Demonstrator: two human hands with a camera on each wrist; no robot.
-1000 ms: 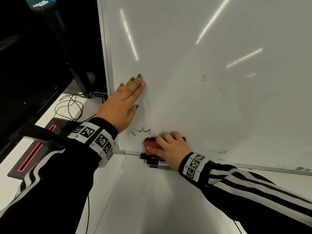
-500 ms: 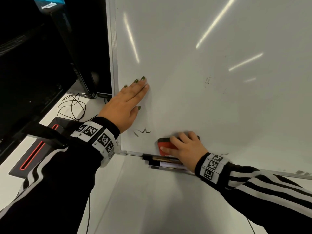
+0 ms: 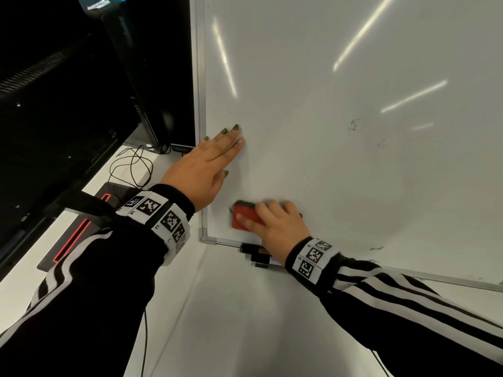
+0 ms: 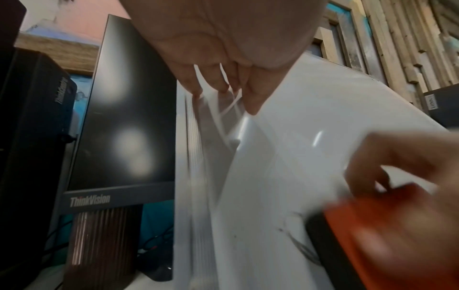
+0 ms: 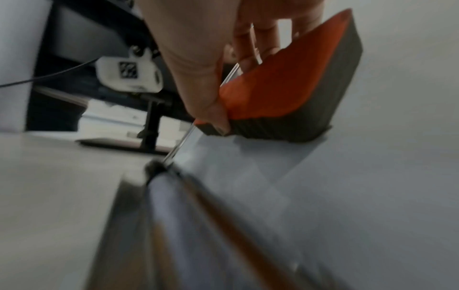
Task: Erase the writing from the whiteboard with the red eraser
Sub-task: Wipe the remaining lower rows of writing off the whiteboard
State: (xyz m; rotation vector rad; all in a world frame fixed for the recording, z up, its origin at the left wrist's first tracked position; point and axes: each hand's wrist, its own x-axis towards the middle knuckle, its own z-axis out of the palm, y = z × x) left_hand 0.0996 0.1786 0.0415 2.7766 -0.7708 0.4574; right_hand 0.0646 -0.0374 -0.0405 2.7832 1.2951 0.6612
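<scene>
Eraser (image 3: 245,219) sits pressed to the whiteboard (image 3: 340,172) at seven o'clock, its long axis level, right hand (image 3: 277,224) curled round it; remaining scribble (image 4: 301,248), seemingly, lies at nine o'clock. Left hand (image 3: 202,170) lies flat, fingers together.

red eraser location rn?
Head view: the red eraser is pressed on the whiteboard near its lower-left corner, gripped by the right hand.

Eraser (image 3: 245,219) on whiteboard (image 3: 326,104) lower-left corner; markers (image 3: 257,254) below; monitor (image 4: 124,108) left.
</scene>
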